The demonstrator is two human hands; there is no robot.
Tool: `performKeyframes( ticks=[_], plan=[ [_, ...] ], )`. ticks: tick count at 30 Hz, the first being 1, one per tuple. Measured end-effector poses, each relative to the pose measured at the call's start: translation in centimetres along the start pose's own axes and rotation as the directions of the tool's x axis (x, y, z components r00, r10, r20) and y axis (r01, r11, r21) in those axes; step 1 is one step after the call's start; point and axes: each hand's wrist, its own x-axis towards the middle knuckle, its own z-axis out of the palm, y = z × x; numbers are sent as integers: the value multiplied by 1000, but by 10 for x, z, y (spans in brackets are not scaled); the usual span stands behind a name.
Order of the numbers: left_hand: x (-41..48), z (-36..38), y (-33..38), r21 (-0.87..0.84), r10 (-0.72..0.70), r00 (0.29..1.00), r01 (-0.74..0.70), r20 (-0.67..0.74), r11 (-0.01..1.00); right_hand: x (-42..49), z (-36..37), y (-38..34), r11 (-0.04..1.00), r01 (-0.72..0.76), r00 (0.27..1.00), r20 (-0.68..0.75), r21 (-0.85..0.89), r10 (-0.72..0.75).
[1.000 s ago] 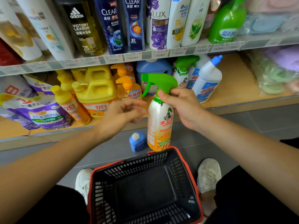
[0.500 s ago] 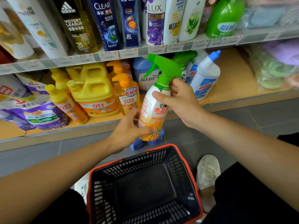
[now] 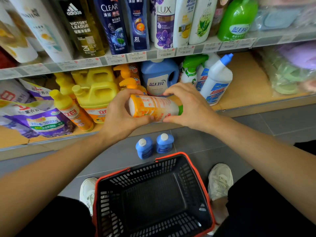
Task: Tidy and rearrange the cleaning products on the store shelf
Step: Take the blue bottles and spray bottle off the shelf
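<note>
Two hands share one load here. Our left hand [image 3: 123,117] curls round the base end of the white plastic spray bottle with the orange label [image 3: 153,106], and our right hand [image 3: 191,106] wraps the neck end, where a bit of green shows. The bottle lies on its side in the air, just in front of the lower wooden shelf [image 3: 248,86] and above the floor.

We judge the step to be shelving it. To do that well, we should tip it upright first, letting the left hand carry the weight while the right steers the head. Its likely place is near the green-trigger spray bottle [image 3: 191,71], which stands between the big blue detergent jug [image 3: 159,76] and the white angled-neck bottle with the blue cap [image 3: 217,79]. That row is tight, so we should slide it in slowly, label forward, without knocking the neighbours.
</note>
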Motion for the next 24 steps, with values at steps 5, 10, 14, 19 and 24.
performKeyframes(
  ticks=[5, 10, 14, 19, 24],
  plan=[
    [-8, 2, 12, 14, 150, 986, -152, 72, 988, -3, 14, -1, 951, -75, 985, 168, 300, 24],
    [-4, -6, 18, -117, 58, 983, -38, 172, 992, -8, 20, 2, 884, -133, 983, 171, 448, 61],
    [0, -9, 20, -232, -5, 986, 44, 167, 972, -10, 22, 2, 861, -156, 978, 199, 484, 66],
    [1, -11, 20, -317, -50, 988, 95, 146, 944, -9, 23, 0, 854, -156, 978, 202, 496, 61],
    [0, -13, 20, -293, 27, 981, 31, 192, 955, -9, 22, 1, 826, -187, 976, 197, 531, 95]
  ],
)
